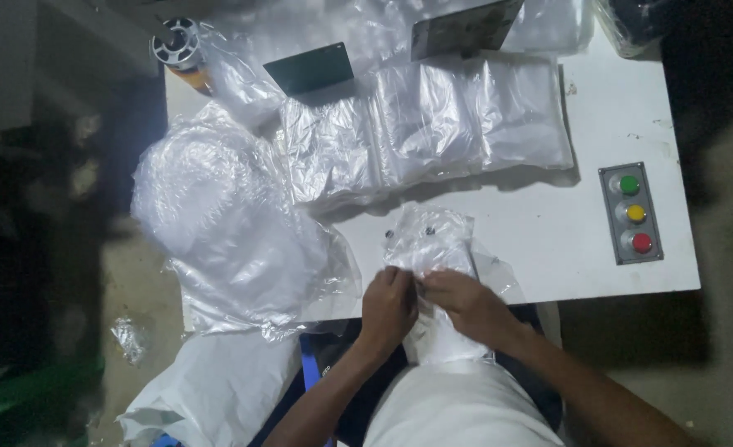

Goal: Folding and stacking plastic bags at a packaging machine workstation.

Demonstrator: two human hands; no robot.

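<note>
1. At the near edge of the white tabletop, both hands meet on a small clear plastic bag. The left hand and the right hand are side by side, almost touching, fingertips pinched on the bag's near end.
2. Seen from the hands, the bag stretches straight away toward the far side of the tabletop, its long axis running near to far. Its near end hangs over the tabletop edge toward the lap. Both hands are about equally close to it.
3. The bag is thin, glossy, crinkled film; two small dark spots show near its far end, too small to identify.
4. Beyond the bag lie three flat stacks of clear bags in a row, smooth and rectangular, overlapping at their sides.
5. Left of the bag, a large puffy bundle of plastic film spills over the tabletop's left edge, soft and wrinkled.
6. Right of the bag, well apart, a grey control box is set in the tabletop, with green, yellow and red round buttons in a line.
7. At the far left corner stands a tape roll, partly wrapped in film.
</note>
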